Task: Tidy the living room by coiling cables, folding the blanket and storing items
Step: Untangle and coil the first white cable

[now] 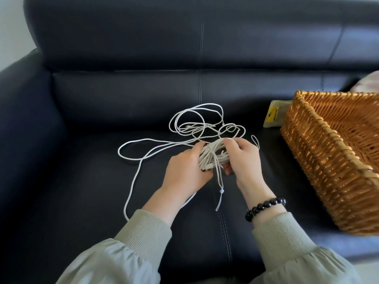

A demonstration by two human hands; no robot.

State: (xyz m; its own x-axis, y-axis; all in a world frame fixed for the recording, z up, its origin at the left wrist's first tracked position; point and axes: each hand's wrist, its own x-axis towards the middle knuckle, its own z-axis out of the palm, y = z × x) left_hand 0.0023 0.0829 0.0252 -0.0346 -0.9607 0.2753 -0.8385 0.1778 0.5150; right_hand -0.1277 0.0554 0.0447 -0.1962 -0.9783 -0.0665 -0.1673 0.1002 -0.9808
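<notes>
A long white cable (155,143) sprawls in loose loops over the dark leather sofa seat (92,181). Part of it is wound into a tight coil (212,155) held between both hands. My left hand (186,172) grips the coil's left end, fingers curled round it. My right hand (241,158) holds the right end, thumb on top and fingers underneath. A thin strand with a small tie hangs down from the coil. More loose loops (196,124) lie just behind the hands.
A large brown wicker basket (320,160) sits on the seat to the right. A small yellowish packet (273,116) lies by its far left corner. Pale fabric (367,83) shows behind the basket. The sofa back rises behind, the armrest at left.
</notes>
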